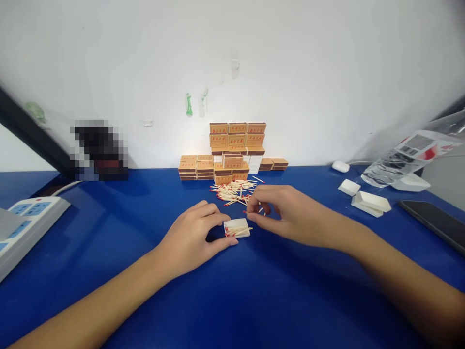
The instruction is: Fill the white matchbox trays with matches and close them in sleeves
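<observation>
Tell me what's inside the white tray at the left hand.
Several red-tipped matches lie in the white tray, heads mostly toward the left hand. They overlap; anything beneath them is hidden.

Desk (232,300): solid blue. Wall (145,58): white, green smudges (189,105). Matchboxes (237,140): yellow-orange, red lettering, dark brown side strips. Matches (235,189): pale cream sticks, red heads. Match tray (238,223): plain white. Power strip (54,212): white, light-blue socket panels (37,209). Phone (432,220): black. Rounded case (340,166): white. Clear packaging (381,169): white label (417,145), red patch.
</observation>
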A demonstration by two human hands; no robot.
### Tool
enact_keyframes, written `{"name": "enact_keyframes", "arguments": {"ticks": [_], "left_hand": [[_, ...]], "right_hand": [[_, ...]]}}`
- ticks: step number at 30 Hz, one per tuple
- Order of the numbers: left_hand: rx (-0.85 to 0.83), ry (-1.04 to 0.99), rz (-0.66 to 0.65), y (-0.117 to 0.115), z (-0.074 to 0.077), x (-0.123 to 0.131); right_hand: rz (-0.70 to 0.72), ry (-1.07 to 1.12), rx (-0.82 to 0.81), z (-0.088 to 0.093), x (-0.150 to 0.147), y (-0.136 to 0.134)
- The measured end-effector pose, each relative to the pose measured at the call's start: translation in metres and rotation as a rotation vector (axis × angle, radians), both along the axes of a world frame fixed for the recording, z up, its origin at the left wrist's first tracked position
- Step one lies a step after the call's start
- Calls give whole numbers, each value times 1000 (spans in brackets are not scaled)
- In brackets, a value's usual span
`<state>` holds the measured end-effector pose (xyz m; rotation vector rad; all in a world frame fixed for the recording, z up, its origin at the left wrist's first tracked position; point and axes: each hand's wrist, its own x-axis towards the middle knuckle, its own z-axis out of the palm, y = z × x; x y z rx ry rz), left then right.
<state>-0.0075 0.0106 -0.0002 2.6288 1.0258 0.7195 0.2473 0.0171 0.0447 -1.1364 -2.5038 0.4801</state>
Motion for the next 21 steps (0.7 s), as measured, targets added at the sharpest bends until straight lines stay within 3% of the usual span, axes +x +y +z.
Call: {"name": "enact_keyframes", "arguments": {"ticks": [6,13,21], "left_hand": [[1,-1,-18,-1,0,1],[14,4,-9,0,0,-1],[15,2,-19,1,-2,-1]], "right_hand": [[5,-78,81,-11,-19,-16],[73,-117,-43,-6,-5,-10],[62,-28,-120,-15,-10,-4]]}}
